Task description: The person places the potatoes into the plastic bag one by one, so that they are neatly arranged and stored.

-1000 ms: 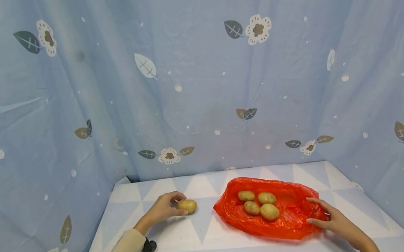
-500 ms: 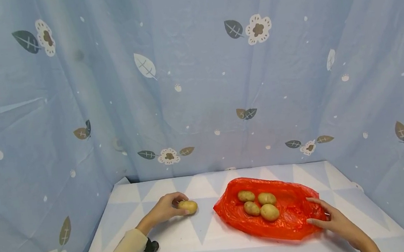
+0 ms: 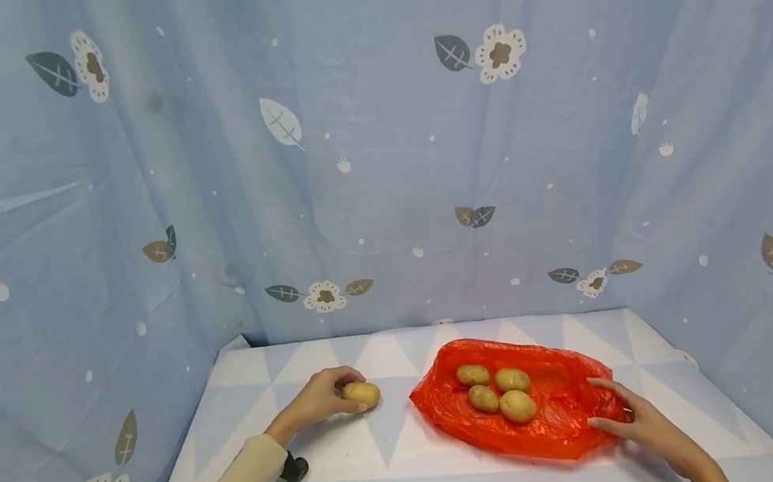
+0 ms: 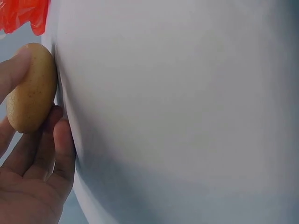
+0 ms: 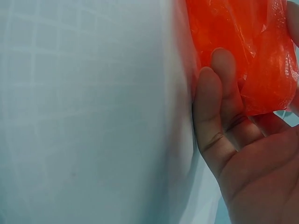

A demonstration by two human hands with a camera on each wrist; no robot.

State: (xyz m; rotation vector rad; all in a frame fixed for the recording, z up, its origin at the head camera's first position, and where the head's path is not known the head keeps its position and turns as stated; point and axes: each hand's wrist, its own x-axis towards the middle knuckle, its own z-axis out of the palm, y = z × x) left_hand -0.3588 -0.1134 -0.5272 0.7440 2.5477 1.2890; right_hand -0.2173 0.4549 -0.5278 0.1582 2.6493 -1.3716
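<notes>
A yellow-brown potato [image 3: 362, 394] lies on the left part of the table. My left hand [image 3: 325, 395] grips it, the thumb on one side and the fingers on the other; the left wrist view shows this potato [image 4: 32, 88] up close. To the right, a red plastic bag [image 3: 558, 396] is spread out with its top opened wide, and several potatoes [image 3: 517, 406] sit inside. My right hand [image 3: 639, 423] holds the bag's right end between thumb and fingers. In the right wrist view, some fingers [image 5: 210, 100] extend along the underside of the red plastic.
The table [image 3: 369, 466] has a white and pale-blue triangle-patterned cover. A blue curtain [image 3: 377, 154] with leaf and flower prints encloses the back and both sides. A stretch of tabletop separates the single potato from the bag.
My left hand has moved slightly right, its thumb and fingers coming farther around the potato. The right hand and the bag have stayed in place.
</notes>
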